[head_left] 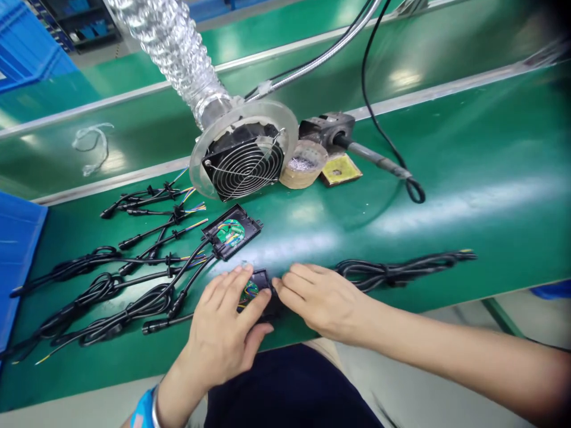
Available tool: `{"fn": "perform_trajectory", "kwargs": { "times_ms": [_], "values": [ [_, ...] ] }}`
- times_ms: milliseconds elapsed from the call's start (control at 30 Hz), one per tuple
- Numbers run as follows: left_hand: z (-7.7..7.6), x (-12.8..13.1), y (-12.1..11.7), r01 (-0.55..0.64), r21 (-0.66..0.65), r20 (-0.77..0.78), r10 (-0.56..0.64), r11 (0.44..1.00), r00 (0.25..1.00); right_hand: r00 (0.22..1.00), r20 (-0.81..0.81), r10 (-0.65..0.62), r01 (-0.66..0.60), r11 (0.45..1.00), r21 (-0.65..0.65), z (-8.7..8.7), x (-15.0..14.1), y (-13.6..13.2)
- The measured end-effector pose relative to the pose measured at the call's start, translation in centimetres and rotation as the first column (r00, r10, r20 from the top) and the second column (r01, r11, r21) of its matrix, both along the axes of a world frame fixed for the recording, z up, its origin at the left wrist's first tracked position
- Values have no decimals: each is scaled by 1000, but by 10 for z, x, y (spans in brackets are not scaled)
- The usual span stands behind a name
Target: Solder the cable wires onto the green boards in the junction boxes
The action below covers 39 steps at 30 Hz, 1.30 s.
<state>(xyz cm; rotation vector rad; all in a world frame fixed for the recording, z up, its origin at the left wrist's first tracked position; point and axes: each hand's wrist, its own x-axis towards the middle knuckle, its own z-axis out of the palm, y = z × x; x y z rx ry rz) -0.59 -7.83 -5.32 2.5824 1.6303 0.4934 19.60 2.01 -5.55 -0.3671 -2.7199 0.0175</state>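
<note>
Both my hands rest near the front edge of the green bench point(446, 196). My left hand point(223, 324) wraps its fingers over a small black housing point(256, 288) holding a green circuit board. My right hand point(319, 300) pinches the right side of that same housing with curled fingertips. A black cable bundle point(401, 270) trails to the right from the housing. A second open black housing point(232, 232) with a round green board lies just beyond my left hand, with a cable running off to the left.
Several black cables with coloured wire ends point(134, 261) lie at the left. A fume fan on a foil duct point(243, 160), a tape roll point(306, 163), a soldering iron in its stand point(352, 145) and a yellow sponge tray point(341, 170) sit behind. Blue bin point(18, 249) at far left.
</note>
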Motion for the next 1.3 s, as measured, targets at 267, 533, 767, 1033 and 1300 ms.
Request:
{"fn": "perform_trajectory", "kwargs": {
  "times_ms": [267, 533, 767, 1033, 1300],
  "values": [
    [8, 9, -8, -85, 61, -7, 86, 994, 996, 990, 85, -108, 102, 992, 79, -1, -5, -16],
    [-2, 19, -22, -63, 132, -259, 95, 989, 961, 997, -26, -73, 72, 997, -22, -18, 2, -13],
    [8, 14, -15, -39, 27, -167, 43, 999, 985, 1000, 17, -25, 29, 958, -285, 12, -2, 10],
    [19, 1, -25, -84, -121, 91, 95, 989, 991, 932, 255, 257, -191, 947, -256, 71, -144, 12],
    [7, -16, -28, -134, -129, 156, 153, 983, 976, 926, 223, 305, -253, 939, -235, 65, -195, 3]
  ]
}}
